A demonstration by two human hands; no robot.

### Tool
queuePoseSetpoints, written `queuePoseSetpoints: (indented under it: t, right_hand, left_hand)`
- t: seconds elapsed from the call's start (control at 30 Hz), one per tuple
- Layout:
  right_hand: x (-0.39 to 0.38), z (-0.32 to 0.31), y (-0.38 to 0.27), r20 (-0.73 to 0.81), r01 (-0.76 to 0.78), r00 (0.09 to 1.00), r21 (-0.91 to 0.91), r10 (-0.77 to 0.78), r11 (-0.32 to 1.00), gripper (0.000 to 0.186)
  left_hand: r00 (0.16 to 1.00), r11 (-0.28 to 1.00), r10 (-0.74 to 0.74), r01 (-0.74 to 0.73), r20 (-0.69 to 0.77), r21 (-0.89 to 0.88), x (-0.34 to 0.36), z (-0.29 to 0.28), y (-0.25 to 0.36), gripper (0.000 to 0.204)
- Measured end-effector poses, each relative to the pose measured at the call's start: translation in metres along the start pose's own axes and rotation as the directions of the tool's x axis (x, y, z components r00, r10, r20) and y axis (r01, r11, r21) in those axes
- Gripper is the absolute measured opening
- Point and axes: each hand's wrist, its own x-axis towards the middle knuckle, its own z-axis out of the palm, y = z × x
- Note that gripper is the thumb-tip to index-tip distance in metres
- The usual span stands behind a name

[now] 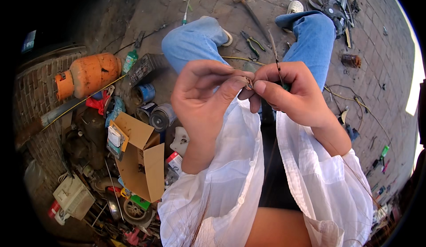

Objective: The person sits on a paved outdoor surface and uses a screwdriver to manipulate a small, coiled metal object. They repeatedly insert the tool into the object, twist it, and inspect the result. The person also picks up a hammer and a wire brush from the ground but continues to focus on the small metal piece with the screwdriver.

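Note:
My left hand and my right hand meet in front of my lap, their fingertips closed together. Pinched between them is a small brownish, metallic-looking piece, mostly covered by fingers, so its kind is unclear. A long thin dark rod also sticks up from my right hand, pointing away from me. A bit of green shows behind the right fingers, possibly the rod's handle. On the bricks beyond the hands lie green-handled pliers and a hammer.
To the left are an orange gas cylinder, an open cardboard box, several cans and heaped scrap. A yellowish cable and a rusty coil lie to the right. Fan-like parts sit beyond my right foot.

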Motion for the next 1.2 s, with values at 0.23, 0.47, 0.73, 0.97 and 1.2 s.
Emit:
queuePoseSetpoints:
  t: [0.23,0.47,0.73,0.97,1.2]
  right_hand:
    - [-0.001,0.009,0.012,-0.181,0.03,0.982,-0.091,-0.046,0.995,0.012]
    - [-0.001,0.013,0.002,-0.186,-0.021,0.982,0.0,0.021,1.0,0.013]
    - [-0.004,0.009,0.015,-0.249,0.061,0.963,-0.157,-0.1,0.986,0.01]
    - [-0.003,0.011,0.015,-0.307,0.178,0.903,-0.37,-0.301,0.912,0.006]
    - [-0.007,0.012,0.006,-0.308,0.23,0.868,-0.445,-0.389,0.865,0.011]
  left_hand:
    - [1.0,0.999,-0.021,0.021,0.002,0.032,-0.003,0.001,-0.004,0.024]
    - [0.999,0.999,0.048,-0.048,-0.024,-0.012,-0.004,0.007,-0.006,0.035]
    - [0.995,0.998,-0.039,0.043,0.094,-0.044,-0.005,0.004,-0.009,0.041]
    - [0.998,1.0,0.031,-0.031,0.053,0.003,-0.008,0.003,-0.007,0.044]
    - [0.996,0.983,0.07,-0.061,-0.046,0.174,-0.01,0.012,0.0,0.044]
